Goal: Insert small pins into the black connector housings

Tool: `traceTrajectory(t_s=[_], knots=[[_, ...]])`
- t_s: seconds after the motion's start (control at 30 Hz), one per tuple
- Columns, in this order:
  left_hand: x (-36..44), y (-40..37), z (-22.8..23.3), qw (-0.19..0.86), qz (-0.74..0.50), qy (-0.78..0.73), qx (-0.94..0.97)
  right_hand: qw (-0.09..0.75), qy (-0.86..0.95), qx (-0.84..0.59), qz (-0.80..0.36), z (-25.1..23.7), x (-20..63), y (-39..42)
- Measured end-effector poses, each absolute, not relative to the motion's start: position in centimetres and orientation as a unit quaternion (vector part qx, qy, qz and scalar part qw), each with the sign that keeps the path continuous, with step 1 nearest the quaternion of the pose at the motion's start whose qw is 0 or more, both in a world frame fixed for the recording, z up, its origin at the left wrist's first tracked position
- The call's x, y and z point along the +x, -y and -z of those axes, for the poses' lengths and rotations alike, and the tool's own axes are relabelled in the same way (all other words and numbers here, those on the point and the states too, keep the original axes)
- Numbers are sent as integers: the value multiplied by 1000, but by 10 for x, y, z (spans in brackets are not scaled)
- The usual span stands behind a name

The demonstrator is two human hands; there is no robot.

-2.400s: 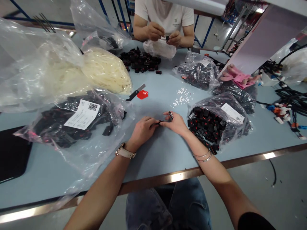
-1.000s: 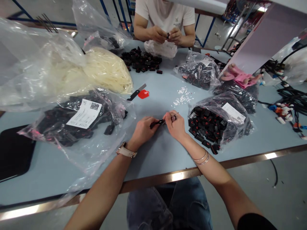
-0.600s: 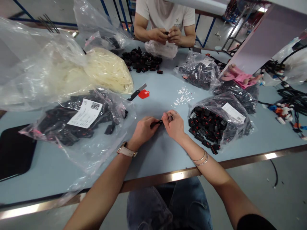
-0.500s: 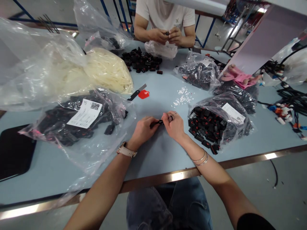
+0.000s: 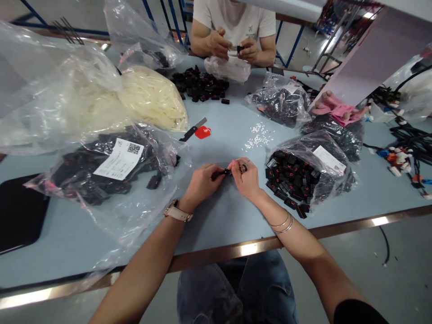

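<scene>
Left hand grip and right hand grip meeting, small black connector pinched between

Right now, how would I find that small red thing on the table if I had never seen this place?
Start at the big heap of cream strands in its clear bag at the table's far left. Just off its near right edge lies a black-handled blade, and the red tab touches its right side. It is the only loose red piece on bare tabletop; everything else nearby is black or white.
</scene>
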State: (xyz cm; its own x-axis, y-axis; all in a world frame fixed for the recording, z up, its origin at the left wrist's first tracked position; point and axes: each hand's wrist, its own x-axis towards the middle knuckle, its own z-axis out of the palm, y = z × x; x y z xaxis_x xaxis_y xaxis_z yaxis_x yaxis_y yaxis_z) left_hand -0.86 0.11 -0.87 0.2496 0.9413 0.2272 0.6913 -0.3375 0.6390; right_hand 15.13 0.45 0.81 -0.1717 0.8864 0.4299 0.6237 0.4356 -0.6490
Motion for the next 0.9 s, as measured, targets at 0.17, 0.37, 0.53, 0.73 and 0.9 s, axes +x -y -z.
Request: traceTrajectory(t_s=[0.17,0.37,0.53,0.73,0.9], knots=[[-9,-2,9,214,-298,-534,762,392,755,-502,-157,-8,151,-5],[-9,-2,10,210,-293,-527,770,379,763,-502,-147,-6,148,-8],[-10,-3,11,200,-294,-522,775,359,767,-519,-116,-4,145,-11],[-10,-2,11,190,-282,-522,782,335,776,-530,-65,-1,139,-12],[-10,-1,9,196,-282,-533,774,363,758,-529,-118,-3,145,-9]])
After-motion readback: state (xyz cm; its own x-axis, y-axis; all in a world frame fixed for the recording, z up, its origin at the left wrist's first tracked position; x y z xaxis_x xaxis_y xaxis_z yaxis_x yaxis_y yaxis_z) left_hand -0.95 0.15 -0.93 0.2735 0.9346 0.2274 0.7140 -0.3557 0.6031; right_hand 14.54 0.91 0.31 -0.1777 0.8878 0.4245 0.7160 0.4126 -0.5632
